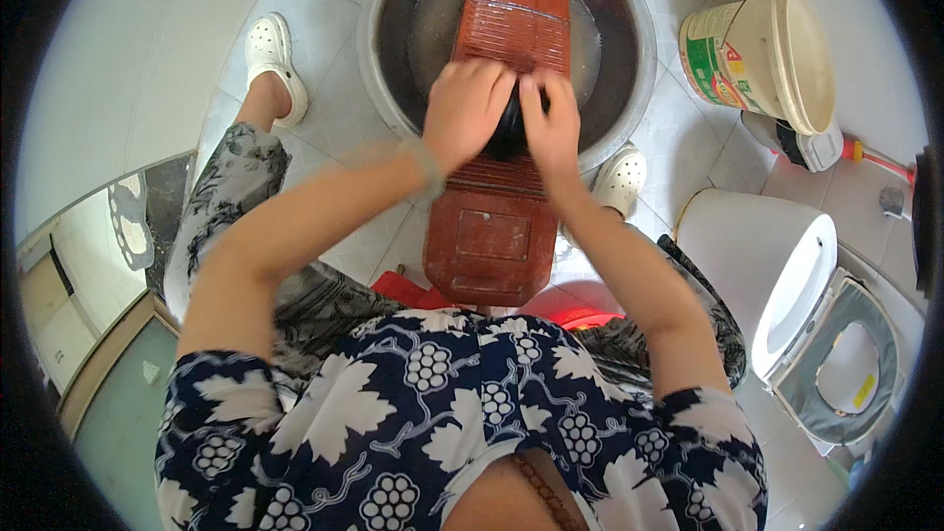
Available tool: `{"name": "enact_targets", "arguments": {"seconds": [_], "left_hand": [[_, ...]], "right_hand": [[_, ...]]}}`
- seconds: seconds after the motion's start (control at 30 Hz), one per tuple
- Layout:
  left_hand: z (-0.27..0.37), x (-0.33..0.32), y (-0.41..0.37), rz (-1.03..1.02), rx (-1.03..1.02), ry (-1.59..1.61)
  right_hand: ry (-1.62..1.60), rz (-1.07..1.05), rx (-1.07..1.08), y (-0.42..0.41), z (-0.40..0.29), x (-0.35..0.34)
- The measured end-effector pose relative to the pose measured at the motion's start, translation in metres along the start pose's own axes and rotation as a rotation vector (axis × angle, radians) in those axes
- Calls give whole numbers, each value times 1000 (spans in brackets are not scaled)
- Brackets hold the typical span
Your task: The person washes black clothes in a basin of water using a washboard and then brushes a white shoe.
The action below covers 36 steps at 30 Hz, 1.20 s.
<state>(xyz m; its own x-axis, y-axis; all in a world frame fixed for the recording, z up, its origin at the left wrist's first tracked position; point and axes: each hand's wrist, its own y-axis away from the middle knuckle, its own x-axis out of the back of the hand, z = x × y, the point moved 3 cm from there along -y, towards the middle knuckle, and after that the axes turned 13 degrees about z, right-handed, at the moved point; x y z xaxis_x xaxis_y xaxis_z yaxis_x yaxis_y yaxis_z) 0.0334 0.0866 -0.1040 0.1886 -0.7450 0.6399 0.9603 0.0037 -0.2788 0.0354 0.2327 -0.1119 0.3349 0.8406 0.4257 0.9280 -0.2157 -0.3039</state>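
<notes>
A reddish-brown washboard leans into a large metal basin, its far end over cloudy water. Both hands are on its ridged part. My left hand is curled over a wet black cloth, knuckles away from me. My right hand bends its fingers over the same cloth from the other side, close beside the left. Most of the cloth is hidden under the hands. The smooth near end of the board points at my lap.
On the right, a pale plastic bucket lies tilted near the wall, above a white toilet with its lid up. A red plastic item shows beneath me. White clogs stand on the tiled floor. A doorway is at the lower left.
</notes>
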Motion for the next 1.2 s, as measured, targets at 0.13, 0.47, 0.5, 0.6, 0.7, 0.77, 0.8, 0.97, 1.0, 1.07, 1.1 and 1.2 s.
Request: {"name": "enact_targets", "arguments": {"seconds": [0.13,0.47,0.5,0.6,0.7,0.77,0.8,0.97,1.0,1.07,1.1,1.2], "left_hand": [[21,33,69,109,-144,36],[-37,-37,-57,294,60,-251],[-37,-37,-57,333,34,-252],[-24,-33,-46,255,192,-311],[-8,-14,-38,-49,563,-253],[10,6,-21,-95,698,-241],[17,11,-5,-10,622,-302],[39,17,73,396,198,-220],[36,16,78,426,190,-215],[26,8,70,435,148,-195],[22,2,65,434,129,-180],[6,-8,48,388,176,-153]], "right_hand": [[77,-75,214,68,-39,21],[248,45,23,-71,50,-70],[304,74,36,-71,46,-68],[434,-42,-119,-53,30,-58],[410,-86,-167,-31,5,-35],[363,-62,-23,-9,-8,-25],[300,-47,-17,3,-15,-20],[91,186,-19,58,-50,5],[99,227,-25,66,-49,3],[98,278,-79,67,-34,-5],[50,292,-133,59,-19,-9],[28,191,-145,33,-6,-21]]}}
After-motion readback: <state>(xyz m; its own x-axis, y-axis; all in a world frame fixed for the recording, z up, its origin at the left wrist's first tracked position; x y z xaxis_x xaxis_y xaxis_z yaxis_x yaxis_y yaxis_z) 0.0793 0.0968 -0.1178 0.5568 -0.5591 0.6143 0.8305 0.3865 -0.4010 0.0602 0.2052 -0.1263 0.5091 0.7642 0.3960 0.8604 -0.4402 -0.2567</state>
